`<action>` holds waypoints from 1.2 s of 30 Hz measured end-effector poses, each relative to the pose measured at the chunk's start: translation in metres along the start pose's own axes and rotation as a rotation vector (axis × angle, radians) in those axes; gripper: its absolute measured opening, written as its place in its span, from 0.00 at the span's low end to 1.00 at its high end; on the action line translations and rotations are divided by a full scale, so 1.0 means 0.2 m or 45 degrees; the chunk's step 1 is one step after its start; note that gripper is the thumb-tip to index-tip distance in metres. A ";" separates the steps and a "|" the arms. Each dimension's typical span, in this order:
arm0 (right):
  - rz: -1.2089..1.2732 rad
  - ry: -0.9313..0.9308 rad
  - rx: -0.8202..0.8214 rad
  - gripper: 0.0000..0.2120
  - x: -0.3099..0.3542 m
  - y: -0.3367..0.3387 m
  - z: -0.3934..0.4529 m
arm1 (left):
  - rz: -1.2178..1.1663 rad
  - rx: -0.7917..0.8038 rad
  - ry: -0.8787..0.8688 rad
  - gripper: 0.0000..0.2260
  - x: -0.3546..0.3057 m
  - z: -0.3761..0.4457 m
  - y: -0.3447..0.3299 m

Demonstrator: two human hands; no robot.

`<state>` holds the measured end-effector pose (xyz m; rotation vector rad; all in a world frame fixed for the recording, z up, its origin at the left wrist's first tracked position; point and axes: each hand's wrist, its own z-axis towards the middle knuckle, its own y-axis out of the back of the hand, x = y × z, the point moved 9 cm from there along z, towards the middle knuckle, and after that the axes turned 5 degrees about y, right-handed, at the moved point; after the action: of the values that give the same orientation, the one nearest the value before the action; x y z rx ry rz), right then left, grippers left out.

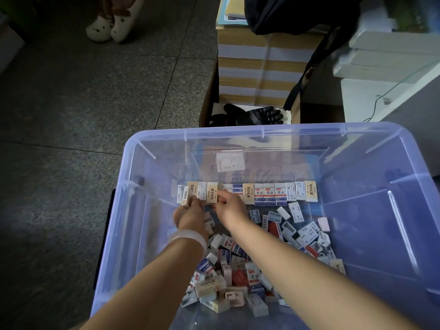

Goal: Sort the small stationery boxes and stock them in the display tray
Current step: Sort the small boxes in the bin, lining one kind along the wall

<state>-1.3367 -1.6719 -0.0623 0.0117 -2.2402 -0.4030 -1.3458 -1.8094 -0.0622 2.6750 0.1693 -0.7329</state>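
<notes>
Fingertips of the left hand (190,208) buried behind the upright white and cream eraser boxes (184,195); grip not readable. Right hand (229,207) fingers curled at the cream box with brown lettering (212,196), contact unclear. Clear blue plastic storage bin (371,129) cropped at bottom and right. Print on the loose heap of small boxes (238,275) too small to read. Cream clogs (114,25) cut off above.

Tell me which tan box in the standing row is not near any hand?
The tan eraser box at the far right end of the row. The other tan boxes stand further left; one is right beside the right hand, and the left hand is there too.
</notes>
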 end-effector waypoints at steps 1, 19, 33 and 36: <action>-0.001 0.000 0.018 0.21 0.00 0.00 0.00 | 0.007 0.011 0.004 0.10 0.00 0.00 0.00; 0.298 0.100 0.123 0.11 0.10 0.25 -0.08 | 0.838 0.586 -0.338 0.15 -0.09 -0.25 -0.15; -0.147 0.217 -0.180 0.13 0.01 0.25 0.07 | 1.616 0.230 -0.731 0.09 -0.15 -0.20 -0.08; -0.019 0.185 -0.157 0.15 -0.01 0.26 0.06 | 1.587 0.224 -0.732 0.10 -0.16 -0.21 -0.08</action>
<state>-1.3376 -1.6187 -0.0548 -0.0069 -2.0702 -0.5308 -1.3562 -1.7800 -0.0174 1.9549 -1.5620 -0.9697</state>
